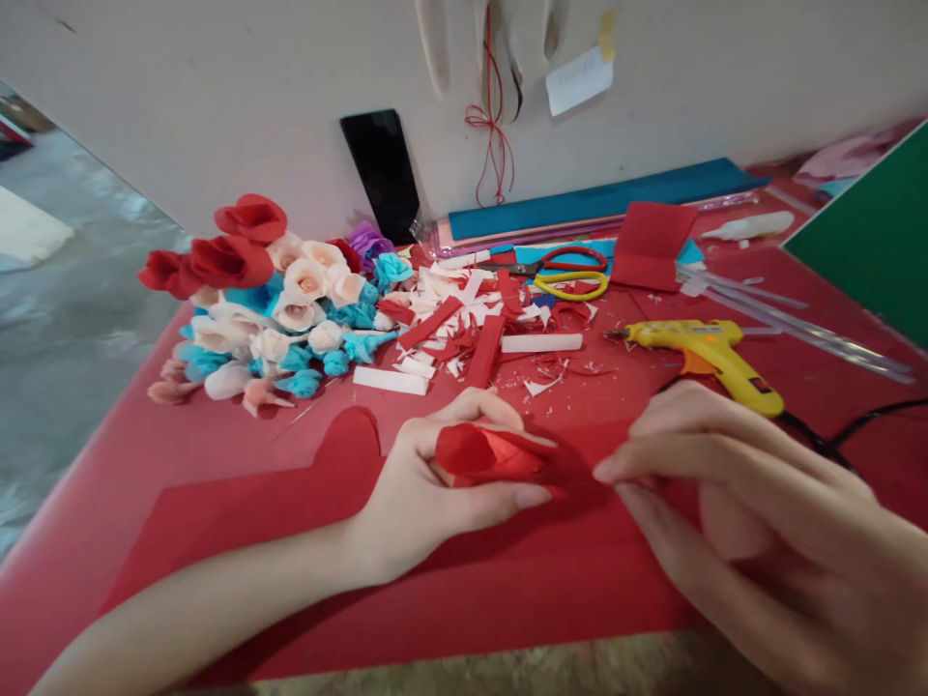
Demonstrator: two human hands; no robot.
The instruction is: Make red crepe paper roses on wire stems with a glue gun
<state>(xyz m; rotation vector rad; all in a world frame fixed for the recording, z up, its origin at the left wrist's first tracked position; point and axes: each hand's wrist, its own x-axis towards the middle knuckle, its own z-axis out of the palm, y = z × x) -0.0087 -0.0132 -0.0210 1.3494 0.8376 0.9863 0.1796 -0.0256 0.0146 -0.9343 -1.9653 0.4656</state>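
My left hand [435,483] is closed around a red paper flower [493,454], its opening turned up and to the left. Just right of it, my right hand [732,493] has its thumb and index fingertips brought close together. Whatever lies between those tips, if anything, is too small to make out. Beneath both hands are red paper sheets [239,512], with a rounded red petal piece [346,454] by my left wrist. A yellow glue gun [707,343] rests beyond my right hand.
Finished paper flowers [297,290] are heaped at the back left. Scraps [464,309] and scissors [572,283] lie mid-table. A phone [382,174] leans on the wall. Clear sticks [804,324], a white bottle [750,226] and a green board [877,242] are at the right.
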